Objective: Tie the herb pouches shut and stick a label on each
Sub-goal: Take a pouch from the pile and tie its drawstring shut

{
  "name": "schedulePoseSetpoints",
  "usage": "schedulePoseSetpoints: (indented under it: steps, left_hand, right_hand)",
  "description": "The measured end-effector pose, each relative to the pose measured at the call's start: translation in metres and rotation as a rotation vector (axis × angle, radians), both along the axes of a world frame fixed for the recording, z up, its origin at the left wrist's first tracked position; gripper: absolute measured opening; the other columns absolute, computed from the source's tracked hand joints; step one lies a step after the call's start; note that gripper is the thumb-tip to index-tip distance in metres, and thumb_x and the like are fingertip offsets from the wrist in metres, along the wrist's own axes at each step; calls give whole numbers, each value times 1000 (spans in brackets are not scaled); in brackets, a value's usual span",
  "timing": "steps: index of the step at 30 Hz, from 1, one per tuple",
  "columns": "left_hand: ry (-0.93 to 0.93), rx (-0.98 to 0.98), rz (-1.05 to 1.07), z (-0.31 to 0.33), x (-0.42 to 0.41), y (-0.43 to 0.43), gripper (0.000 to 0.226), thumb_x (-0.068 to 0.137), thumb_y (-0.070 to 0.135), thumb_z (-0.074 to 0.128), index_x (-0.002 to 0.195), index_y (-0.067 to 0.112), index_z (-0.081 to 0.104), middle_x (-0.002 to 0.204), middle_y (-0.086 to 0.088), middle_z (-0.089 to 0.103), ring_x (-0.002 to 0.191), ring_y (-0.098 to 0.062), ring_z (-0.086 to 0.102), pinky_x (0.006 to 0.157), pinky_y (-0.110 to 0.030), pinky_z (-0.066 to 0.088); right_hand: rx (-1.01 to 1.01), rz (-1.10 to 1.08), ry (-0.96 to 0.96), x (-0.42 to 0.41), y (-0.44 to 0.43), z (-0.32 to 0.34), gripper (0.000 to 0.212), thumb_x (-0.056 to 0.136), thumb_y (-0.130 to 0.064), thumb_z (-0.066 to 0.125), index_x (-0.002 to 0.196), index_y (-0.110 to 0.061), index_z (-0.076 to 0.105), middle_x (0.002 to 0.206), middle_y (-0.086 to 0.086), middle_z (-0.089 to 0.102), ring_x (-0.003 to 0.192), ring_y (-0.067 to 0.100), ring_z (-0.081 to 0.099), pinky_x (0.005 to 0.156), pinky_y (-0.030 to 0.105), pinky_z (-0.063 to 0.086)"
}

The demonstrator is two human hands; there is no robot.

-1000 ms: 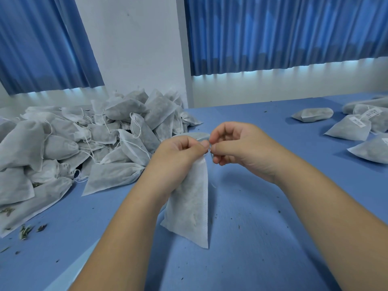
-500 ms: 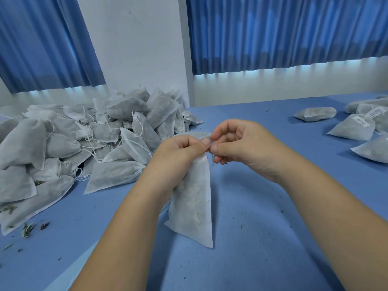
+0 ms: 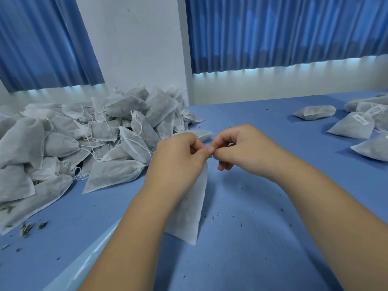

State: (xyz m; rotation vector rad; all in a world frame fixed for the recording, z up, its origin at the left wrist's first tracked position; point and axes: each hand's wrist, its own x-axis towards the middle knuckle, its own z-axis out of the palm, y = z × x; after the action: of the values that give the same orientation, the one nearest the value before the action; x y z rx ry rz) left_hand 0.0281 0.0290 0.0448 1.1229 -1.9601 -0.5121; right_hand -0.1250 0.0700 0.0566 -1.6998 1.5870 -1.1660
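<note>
One view, head camera. One pouch [image 3: 189, 206], white nonwoven, hangs upright over the table [image 3: 262, 248]; whether its lower corner touches the blue surface cannot be told. Left hand [image 3: 178, 158], at the pouch's neck: fingers curled round the gathered top, thumb and forefinger pinched tight. Right hand [image 3: 241, 152], just right of the neck, meeting the left at the fingertips: thumb and forefinger pinched on what appears to be the drawstring [image 3: 211, 157], a thin thread that barely shows; other fingers curled under, nothing seen in them. Heap of pouches [image 3: 84, 139], left of and beyond the held pouch: many, strings loose, apparently untied. Labelled pouches [image 3: 352, 127], far right of the held pouch: several, one bearing a white label [image 3: 360, 119]. Herb crumbs [image 3: 27, 226], low left of the pouch, scattered. Risks, as judged: the thread is fine, so a slipped pinch would slacken the knot and reopen the neck. A loosened left grip would drop the pouch and spill herbs. Too hard a pull could snap the thread or tear the fabric. No label is seen on this pouch.
</note>
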Motion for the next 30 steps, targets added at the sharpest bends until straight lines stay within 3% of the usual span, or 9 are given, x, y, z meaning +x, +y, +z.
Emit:
schedulePoseSetpoints:
  steps: [3,6,8,11,14,18,21,26,30]
  left_hand:
    - [-48,-25,47,-1,0,1,23,82,38,76,63,28,66,63,13,63,60,-3,56,55,-23,40]
    - [-33,4,26,3,2,0,24,82,40,75,62,31,67,62,15,65,65,0,57,51,-15,39]
    - [-3,56,-5,4,2,0,26,84,37,74,61,29,66,53,20,59,54,1,53,47,-13,36]
    - [99,246,-80,4,3,0,26,90,34,69,69,18,72,43,18,47,40,-1,40,42,-11,28]
    - [221,473,-184,7,7,1,28,92,34,65,72,17,76,62,6,60,60,-9,51,58,-21,39]
    - [314,666,-291,11,12,2,26,93,29,64,71,18,73,58,4,61,50,-9,54,47,-17,42]
    - [356,721,-343,11,13,1,29,92,27,63,66,19,72,62,4,60,51,-7,53,48,-18,42]
    - [350,602,-253,9,12,-2,30,92,29,65,63,21,71,67,-2,52,61,-17,46,59,-25,37]
    - [320,323,-169,5,8,-3,26,88,30,71,79,6,70,73,-6,52,66,-13,41,49,-13,32]
  right_hand:
    - [53,36,-33,-1,0,-2,14,84,-2,60,78,-10,70,56,-8,64,57,8,67,54,17,50]
    - [79,53,-70,-4,-1,-3,11,84,-4,61,79,-8,71,59,-7,64,60,11,69,55,18,51]
    - [75,56,-64,-5,-2,-4,10,85,-9,64,78,-7,70,61,-6,65,62,11,69,56,19,51]
    - [67,64,-48,-5,-2,-4,13,85,-13,65,76,-5,70,62,-6,65,62,10,68,56,19,50]
    - [61,75,-52,-4,0,-3,19,84,-20,68,75,-3,70,61,-7,65,60,8,66,55,19,50]
    - [38,89,-64,-3,1,0,18,86,-20,70,74,-6,70,61,-7,65,58,6,64,55,18,50]
    - [-1,85,-65,-1,2,1,17,85,-20,71,73,-8,70,60,-9,64,58,6,62,55,18,48]
    - [-45,92,-86,-4,4,4,14,86,-14,68,73,-11,70,58,-9,63,56,5,61,55,17,48]
    - [-34,86,-55,-6,4,3,16,86,-13,65,71,-14,69,59,-8,63,56,4,60,55,16,48]
